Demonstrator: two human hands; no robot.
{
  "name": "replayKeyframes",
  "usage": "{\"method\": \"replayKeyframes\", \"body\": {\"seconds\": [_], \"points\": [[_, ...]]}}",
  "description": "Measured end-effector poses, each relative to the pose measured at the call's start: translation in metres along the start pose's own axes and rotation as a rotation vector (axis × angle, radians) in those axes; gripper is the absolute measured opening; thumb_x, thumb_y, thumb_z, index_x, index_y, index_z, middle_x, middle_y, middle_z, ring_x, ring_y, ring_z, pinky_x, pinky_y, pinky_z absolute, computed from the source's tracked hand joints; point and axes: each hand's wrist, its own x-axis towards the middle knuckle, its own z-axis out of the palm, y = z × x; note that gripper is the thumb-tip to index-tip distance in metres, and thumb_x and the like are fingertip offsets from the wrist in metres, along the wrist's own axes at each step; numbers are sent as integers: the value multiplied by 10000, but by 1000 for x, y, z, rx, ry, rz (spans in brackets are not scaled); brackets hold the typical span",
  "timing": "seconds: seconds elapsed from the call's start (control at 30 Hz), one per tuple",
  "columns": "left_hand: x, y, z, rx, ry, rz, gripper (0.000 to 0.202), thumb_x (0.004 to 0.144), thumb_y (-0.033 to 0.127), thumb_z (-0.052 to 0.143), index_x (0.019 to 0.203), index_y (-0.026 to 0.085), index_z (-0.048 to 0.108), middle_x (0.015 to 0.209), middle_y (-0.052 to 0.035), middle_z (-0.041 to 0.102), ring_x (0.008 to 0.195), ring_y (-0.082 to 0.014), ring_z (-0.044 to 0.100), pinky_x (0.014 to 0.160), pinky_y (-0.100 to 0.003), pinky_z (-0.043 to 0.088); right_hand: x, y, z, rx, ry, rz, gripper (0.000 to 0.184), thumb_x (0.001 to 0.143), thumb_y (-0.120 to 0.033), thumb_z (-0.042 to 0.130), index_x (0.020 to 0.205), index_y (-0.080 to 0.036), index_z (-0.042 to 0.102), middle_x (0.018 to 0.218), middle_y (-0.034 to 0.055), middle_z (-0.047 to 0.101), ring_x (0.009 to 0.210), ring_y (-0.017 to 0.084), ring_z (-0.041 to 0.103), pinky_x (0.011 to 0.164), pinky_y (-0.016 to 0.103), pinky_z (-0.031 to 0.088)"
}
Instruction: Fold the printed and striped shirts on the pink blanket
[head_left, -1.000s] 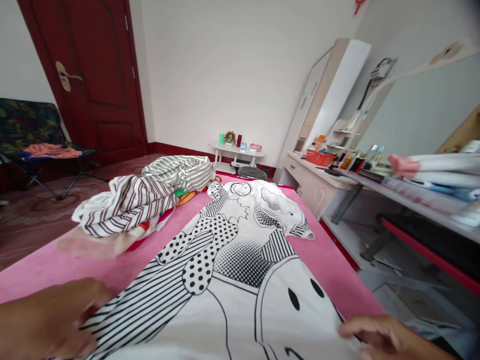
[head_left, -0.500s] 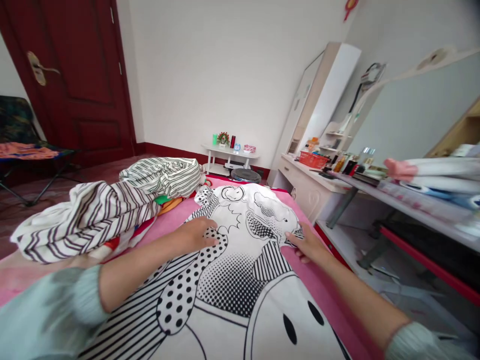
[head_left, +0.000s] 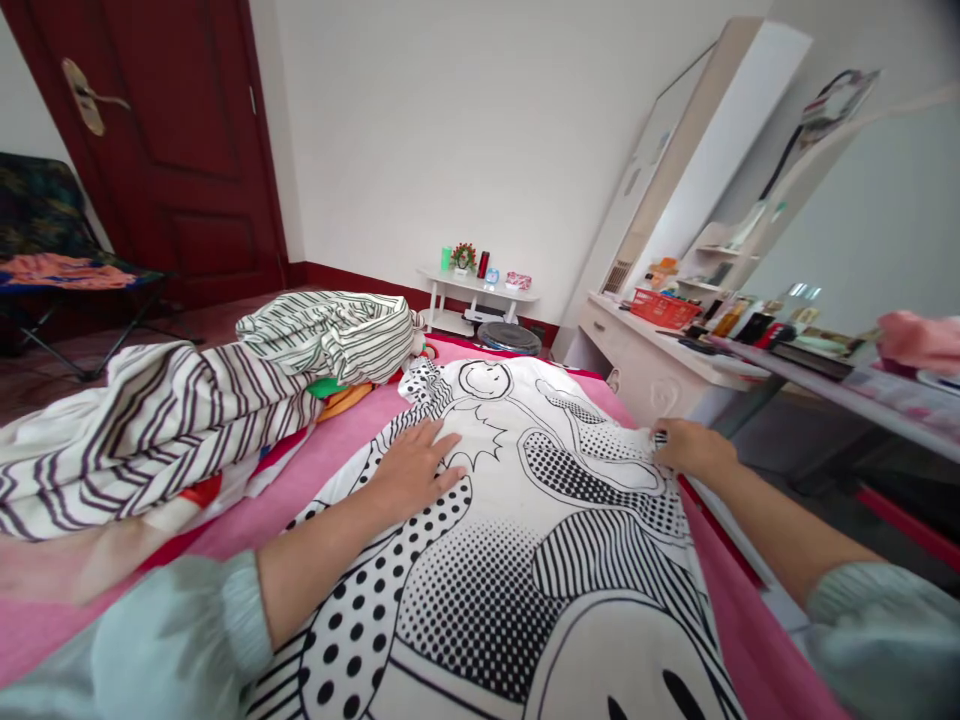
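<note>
A white cloth with black dots, stripes and smiling faces (head_left: 487, 510) lies spread over a pink bed sheet (head_left: 360, 420). My left hand (head_left: 416, 472) rests palm down on the cloth, fingers spread, near its left side. At the cloth's right edge, my right hand (head_left: 686, 447) is closed with the edge pinched in its fingers, pulling the fabric taut. Small creases run along the cloth between the two hands. The near end of the cloth runs out of the bottom of the view.
Striped bedding (head_left: 202, 420) lies bunched at the left of the bed. A dressing table (head_left: 637, 345) with a red basket (head_left: 664, 308) and bottles stands on the right. Beyond the bed are a low white stand (head_left: 480, 290), a dark red door (head_left: 187, 150) and a folding chair (head_left: 67, 270).
My right hand has moved outward to the right, drawing the cloth's edge with it and smoothing the folds. My left hand has flattened and spread its fingers. The view has shifted slightly.
</note>
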Motion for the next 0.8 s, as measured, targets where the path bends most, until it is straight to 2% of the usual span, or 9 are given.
{"method": "replayKeyframes", "body": {"seconds": [0.1,0.2,0.3,0.4,0.5,0.63,0.7,0.8], "points": [[1,-2,0,-47,21,-6,562,883,585,387,1320,253,509,1458,-88,382,1356,-301,297,1110,-469,228,-12,-38,19,-32,-53,-27,308,707,-420,575,932,-248,699,981,109,684,903,321,629,705,388,447],[9,-10,-4,-133,99,-77,445,891,497,424,1203,232,599,1379,-79,462,1267,-264,427,1071,-403,326,-28,-63,47,42,-8,50,476,791,-588,442,944,-205,678,966,138,681,913,319,630,737,400,459],[31,-21,-13,-98,280,-192,369,857,385,502,1168,211,596,1357,-91,443,1246,-262,433,1049,-381,355,-34,-65,69,83,60,144,484,820,-563,423,989,-171,651,980,167,675,932,308,629,762,393,464],[63,-33,-22,-21,392,-335,476,813,368,571,1261,215,516,1346,-118,433,1240,-300,425,1025,-413,365,-34,-58,78,122,88,184,469,809,-566,445,978,-174,640,961,161,675,941,311,627,759,386,468],[91,-41,-24,-41,338,-418,595,804,355,589,1358,241,406,1270,-129,508,1161,-298,507,952,-396,419,-34,-56,78,168,140,206,594,753,-646,488,1097,-171,579,990,153,667,942,329,625,735,395,479],[107,-43,-23,-23,204,-422,723,744,168,581,1413,227,313,1126,-110,627,1048,-261,596,869,-337,463,-36,-58,76,176,202,240,895,679,-710,539,1361,-158,363,1222,193,573,1004,358,604,741,427,485],[105,-42,-25,33,157,-419,713,716,133,567,1392,198,353,1057,-109,663,1002,-260,621,836,-324,475,-36,-58,75,159,135,234,848,698,-704,521,1343,-165,408,1198,196,588,1005,360,603,748,433,479],[96,-41,-32,165,118,-328,558,705,132,552,1260,177,524,1027,-115,677,978,-267,629,834,-320,476,-35,-57,75,160,37,178,599,751,-638,491,1137,-192,596,1116,169,634,989,342,609,750,409,472]]}}
